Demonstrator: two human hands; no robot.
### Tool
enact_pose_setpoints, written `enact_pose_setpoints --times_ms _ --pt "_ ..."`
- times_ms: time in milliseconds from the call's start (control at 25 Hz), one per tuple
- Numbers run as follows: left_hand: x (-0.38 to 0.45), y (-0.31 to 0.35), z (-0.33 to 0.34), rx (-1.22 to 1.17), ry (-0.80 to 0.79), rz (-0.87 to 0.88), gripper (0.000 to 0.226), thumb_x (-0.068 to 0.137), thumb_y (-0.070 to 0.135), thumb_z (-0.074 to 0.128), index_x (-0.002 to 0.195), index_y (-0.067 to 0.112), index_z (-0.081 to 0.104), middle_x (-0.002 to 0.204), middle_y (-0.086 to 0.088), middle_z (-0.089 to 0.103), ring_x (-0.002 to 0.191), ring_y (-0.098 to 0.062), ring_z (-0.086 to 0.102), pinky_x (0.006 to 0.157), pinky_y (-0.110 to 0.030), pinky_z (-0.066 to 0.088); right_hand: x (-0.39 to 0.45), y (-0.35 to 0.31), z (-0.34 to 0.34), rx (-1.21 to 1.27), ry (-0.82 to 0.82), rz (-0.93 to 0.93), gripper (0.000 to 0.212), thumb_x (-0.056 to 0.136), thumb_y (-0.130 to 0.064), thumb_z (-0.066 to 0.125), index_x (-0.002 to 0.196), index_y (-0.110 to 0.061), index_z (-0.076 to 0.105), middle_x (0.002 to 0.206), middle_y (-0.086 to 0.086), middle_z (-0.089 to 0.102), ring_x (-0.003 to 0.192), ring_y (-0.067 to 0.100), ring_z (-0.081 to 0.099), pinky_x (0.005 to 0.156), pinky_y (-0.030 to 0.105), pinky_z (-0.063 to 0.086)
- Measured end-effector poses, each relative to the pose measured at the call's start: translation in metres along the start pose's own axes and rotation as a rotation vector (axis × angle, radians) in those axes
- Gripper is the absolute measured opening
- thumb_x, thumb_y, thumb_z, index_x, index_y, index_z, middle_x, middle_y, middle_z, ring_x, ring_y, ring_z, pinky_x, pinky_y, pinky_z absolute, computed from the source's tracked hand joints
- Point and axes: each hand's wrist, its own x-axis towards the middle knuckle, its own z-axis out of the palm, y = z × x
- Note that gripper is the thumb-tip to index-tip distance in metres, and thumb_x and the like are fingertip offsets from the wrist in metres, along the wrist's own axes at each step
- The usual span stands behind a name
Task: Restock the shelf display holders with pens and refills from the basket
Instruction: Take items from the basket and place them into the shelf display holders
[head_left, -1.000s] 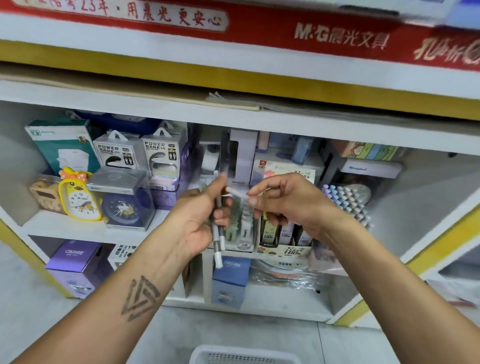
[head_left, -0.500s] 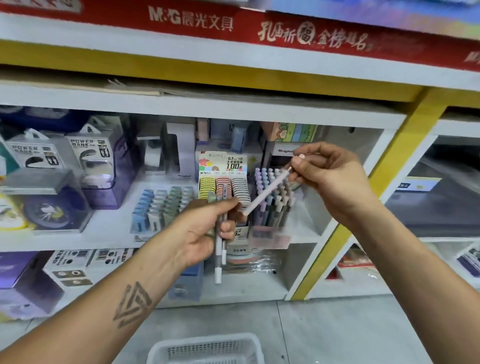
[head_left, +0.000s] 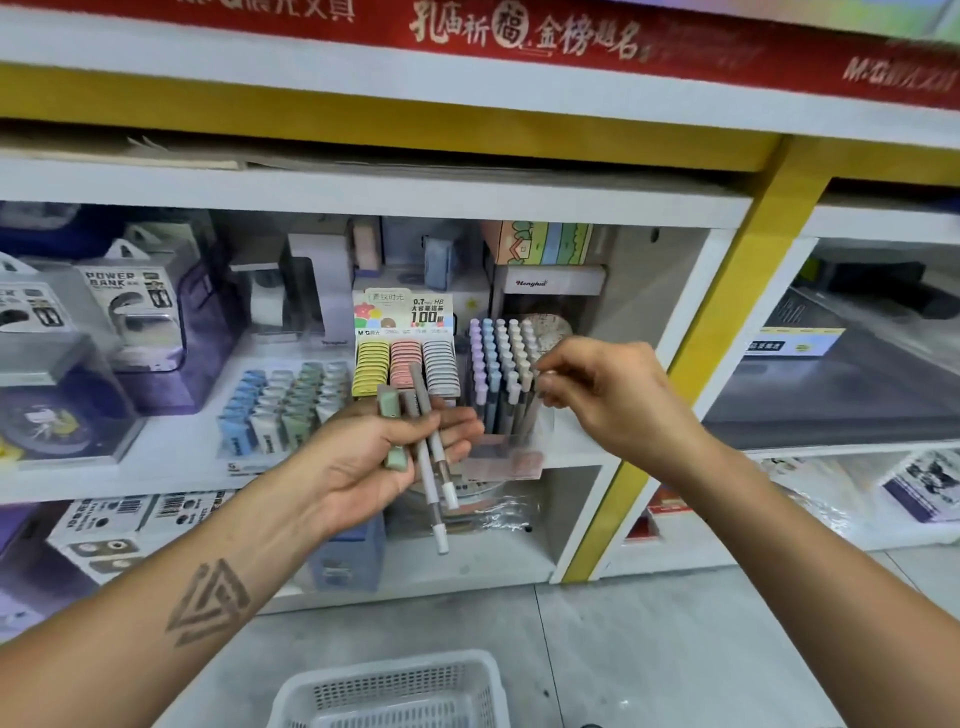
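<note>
My left hand (head_left: 379, 457) is shut on a bundle of grey pens (head_left: 434, 462) with white ends and a pale green refill case (head_left: 389, 405), held in front of the shelf. My right hand (head_left: 613, 395) pinches the top of one grey pen (head_left: 525, 415), which stands nearly upright at the right edge of the clear pen holder (head_left: 496, 364) full of pastel-capped pens. To the holder's left is a lead-refill display (head_left: 405, 364) with yellow, pink and grey cases. The white mesh basket (head_left: 395, 691) sits on the floor below; its contents are out of sight.
A tray of blue and green refill cases (head_left: 283, 405) stands left of the lead display. Power bank boxes (head_left: 130, 306) and a boxed clock (head_left: 52, 410) fill the shelf's left. A yellow upright post (head_left: 727, 332) borders the bay on the right. Boxes sit on the lower shelf (head_left: 104, 530).
My right hand has come down and brought its pen from a slant above the holder to nearly upright at the holder's right side. The left hand's bundle stays put. The view shifted slightly.
</note>
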Motion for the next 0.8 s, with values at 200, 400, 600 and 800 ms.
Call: enact_pose_setpoints --times_ms 200,400,600,800 --pt "0.003 -0.002 0.003 -0.001 0.012 0.025 0.042 0.090 -0.013 0.047 0.132 -0.015 0.044 0.113 -0.032 0.067 0.104 -0.040 0.069 0.081 -0.045 0.060 0.002 -0.003 0.008 0.071 -0.094 0.056 0.010 0.093 -0.015 0.069 0.099 -0.022 0.066 0.079 -0.007 0.073 0.072 -0.002 0.070 0.071 0.025 0.060" --pt "0.005 -0.004 0.009 -0.020 -0.020 0.034 0.036 0.091 -0.013 0.048 0.127 -0.014 0.047 0.112 -0.034 0.066 0.104 -0.041 0.068 0.084 -0.047 0.059 0.003 -0.003 0.016 -0.215 -0.090 0.010 0.010 0.091 -0.027 0.071 0.088 -0.017 0.072 0.082 -0.004 0.072 0.078 0.017 0.068 0.068 0.038 0.055" --pt "0.005 0.000 0.010 -0.046 -0.064 0.122 0.032 0.091 -0.010 0.049 0.123 -0.012 0.048 0.118 -0.030 0.066 0.110 -0.039 0.066 0.094 -0.047 0.055 0.009 -0.030 0.012 -0.176 -0.042 0.014 0.023 0.093 -0.045 0.062 0.093 -0.025 0.072 0.085 -0.009 0.069 0.074 0.010 0.063 0.064 0.036 0.055" --pt "0.006 0.008 0.008 -0.133 -0.095 0.211 0.034 0.091 -0.009 0.049 0.124 -0.014 0.047 0.120 -0.030 0.065 0.112 -0.039 0.065 0.093 -0.046 0.055 0.008 -0.057 0.030 0.613 -0.384 0.423 0.019 0.088 -0.006 0.073 0.101 0.000 0.061 0.079 0.025 0.071 0.064 0.033 0.069 0.064 0.041 0.058"
